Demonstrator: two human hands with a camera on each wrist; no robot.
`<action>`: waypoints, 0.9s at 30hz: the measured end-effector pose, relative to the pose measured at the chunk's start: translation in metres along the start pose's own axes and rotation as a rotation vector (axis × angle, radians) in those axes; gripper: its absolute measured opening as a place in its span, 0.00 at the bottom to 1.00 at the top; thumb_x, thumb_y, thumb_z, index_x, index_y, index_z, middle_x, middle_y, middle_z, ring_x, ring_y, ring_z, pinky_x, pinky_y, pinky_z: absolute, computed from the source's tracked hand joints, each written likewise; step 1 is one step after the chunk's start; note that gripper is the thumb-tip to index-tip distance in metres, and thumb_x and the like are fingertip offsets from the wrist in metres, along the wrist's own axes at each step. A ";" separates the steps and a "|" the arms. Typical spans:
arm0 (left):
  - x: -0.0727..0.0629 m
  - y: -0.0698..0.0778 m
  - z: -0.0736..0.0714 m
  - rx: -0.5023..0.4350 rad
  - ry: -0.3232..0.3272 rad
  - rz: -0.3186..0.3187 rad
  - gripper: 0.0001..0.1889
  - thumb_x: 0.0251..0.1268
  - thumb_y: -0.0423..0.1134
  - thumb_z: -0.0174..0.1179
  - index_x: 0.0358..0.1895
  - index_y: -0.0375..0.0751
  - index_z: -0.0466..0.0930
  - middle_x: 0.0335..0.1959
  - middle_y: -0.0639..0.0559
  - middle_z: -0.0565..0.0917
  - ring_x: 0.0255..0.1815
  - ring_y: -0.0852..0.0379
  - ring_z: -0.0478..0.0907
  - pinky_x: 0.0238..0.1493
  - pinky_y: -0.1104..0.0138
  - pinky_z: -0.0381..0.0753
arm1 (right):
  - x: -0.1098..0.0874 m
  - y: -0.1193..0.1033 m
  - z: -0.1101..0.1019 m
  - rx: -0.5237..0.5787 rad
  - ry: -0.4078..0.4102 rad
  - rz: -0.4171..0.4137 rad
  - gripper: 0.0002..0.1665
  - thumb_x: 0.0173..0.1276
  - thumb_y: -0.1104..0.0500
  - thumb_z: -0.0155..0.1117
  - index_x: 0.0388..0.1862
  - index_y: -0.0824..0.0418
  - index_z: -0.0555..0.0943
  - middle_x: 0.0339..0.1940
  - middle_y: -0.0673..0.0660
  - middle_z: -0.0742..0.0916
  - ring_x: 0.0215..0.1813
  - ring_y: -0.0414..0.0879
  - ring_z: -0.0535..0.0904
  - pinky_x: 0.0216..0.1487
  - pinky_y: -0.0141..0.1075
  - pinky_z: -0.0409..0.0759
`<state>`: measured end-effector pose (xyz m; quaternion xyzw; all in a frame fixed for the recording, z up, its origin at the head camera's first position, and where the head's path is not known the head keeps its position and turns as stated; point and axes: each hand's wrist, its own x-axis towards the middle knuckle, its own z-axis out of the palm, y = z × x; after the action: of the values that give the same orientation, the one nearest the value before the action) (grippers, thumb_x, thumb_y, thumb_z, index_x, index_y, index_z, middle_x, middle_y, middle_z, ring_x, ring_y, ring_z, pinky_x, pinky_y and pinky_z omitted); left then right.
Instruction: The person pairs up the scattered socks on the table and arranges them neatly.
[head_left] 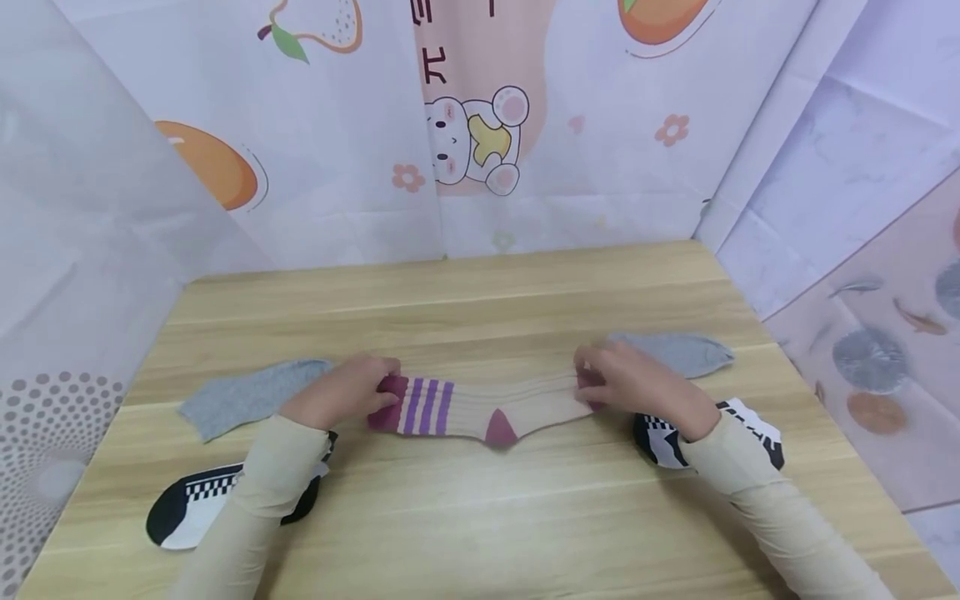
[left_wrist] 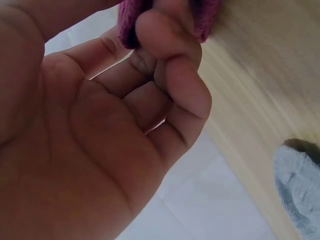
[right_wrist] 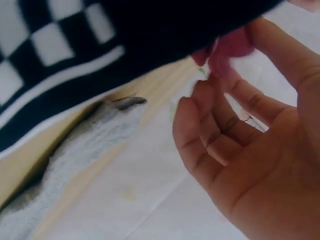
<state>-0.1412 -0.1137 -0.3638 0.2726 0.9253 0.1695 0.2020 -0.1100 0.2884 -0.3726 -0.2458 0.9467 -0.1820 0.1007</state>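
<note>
Striped sock [head_left: 457, 412] lies lengthwise across the middle of the table [head_left: 487, 525] in the head view; we see the left hand [head_left: 341, 392] pinching its maroon cuff and the right hand [head_left: 637, 383] pinching its toe. Uneven pulling, we judge, could skew the stretchy ribbed knit, and a low sweep of the right sleeve [head_left: 780, 508] might drag the smooth-looking right checkered sock [head_left: 750, 429] beneath it. Left and far, the left grey sock [head_left: 251, 396] looks soft and thin.

In the left wrist view, curled fingers hold the coarse, thick cuff edge; we think so narrow a pinch could fold it.

In the right wrist view, checkered cloth partly hides the toe, so we cannot judge how firm that pinch is.
</note>
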 end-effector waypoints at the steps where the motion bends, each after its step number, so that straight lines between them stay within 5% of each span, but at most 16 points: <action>1: 0.001 0.001 0.000 0.004 -0.001 -0.011 0.04 0.66 0.30 0.63 0.35 0.40 0.77 0.26 0.52 0.76 0.27 0.57 0.72 0.27 0.67 0.75 | 0.000 0.001 0.001 -0.023 0.011 0.001 0.11 0.62 0.55 0.75 0.35 0.55 0.80 0.26 0.45 0.79 0.27 0.39 0.73 0.29 0.33 0.75; 4: 0.001 0.004 0.001 0.016 0.023 -0.022 0.04 0.66 0.31 0.63 0.39 0.38 0.78 0.28 0.51 0.77 0.28 0.56 0.72 0.28 0.67 0.76 | 0.000 0.003 0.001 -0.080 0.062 -0.008 0.13 0.61 0.56 0.76 0.40 0.59 0.81 0.31 0.49 0.80 0.32 0.42 0.74 0.33 0.36 0.77; 8: -0.003 0.012 0.000 0.102 0.136 0.001 0.09 0.65 0.34 0.66 0.44 0.37 0.78 0.34 0.48 0.78 0.32 0.54 0.73 0.32 0.64 0.78 | -0.002 0.001 0.000 -0.112 0.139 -0.053 0.13 0.62 0.60 0.73 0.42 0.62 0.81 0.34 0.53 0.82 0.34 0.44 0.76 0.36 0.39 0.80; 11: -0.005 0.025 0.001 0.165 0.207 0.049 0.09 0.64 0.36 0.67 0.43 0.38 0.78 0.33 0.49 0.77 0.32 0.54 0.72 0.33 0.63 0.77 | -0.002 -0.006 0.001 -0.146 0.210 -0.113 0.10 0.63 0.64 0.70 0.43 0.64 0.82 0.36 0.56 0.84 0.36 0.48 0.79 0.38 0.42 0.81; 15: -0.006 0.047 0.006 0.167 0.216 0.154 0.06 0.64 0.35 0.66 0.38 0.39 0.79 0.28 0.52 0.77 0.27 0.58 0.72 0.30 0.64 0.76 | -0.004 -0.024 0.007 -0.212 0.256 -0.225 0.13 0.63 0.65 0.68 0.47 0.65 0.84 0.43 0.60 0.86 0.46 0.55 0.82 0.49 0.48 0.81; 21: -0.012 0.074 0.030 0.162 0.225 0.311 0.07 0.68 0.35 0.61 0.46 0.38 0.82 0.40 0.45 0.82 0.42 0.49 0.80 0.47 0.55 0.82 | -0.014 -0.057 0.031 -0.146 0.097 -0.291 0.27 0.74 0.50 0.60 0.69 0.57 0.75 0.67 0.65 0.78 0.68 0.63 0.72 0.67 0.57 0.68; 27: -0.011 0.081 0.051 0.115 0.102 0.231 0.16 0.71 0.41 0.61 0.57 0.43 0.79 0.63 0.34 0.74 0.66 0.33 0.70 0.57 0.42 0.77 | -0.020 -0.067 0.053 -0.160 0.014 -0.243 0.35 0.73 0.37 0.55 0.74 0.51 0.70 0.75 0.66 0.67 0.74 0.69 0.59 0.71 0.63 0.59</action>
<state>-0.0735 -0.0453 -0.3699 0.3795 0.9050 0.1520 0.1179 -0.0493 0.2284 -0.3927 -0.3645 0.9222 -0.1185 0.0512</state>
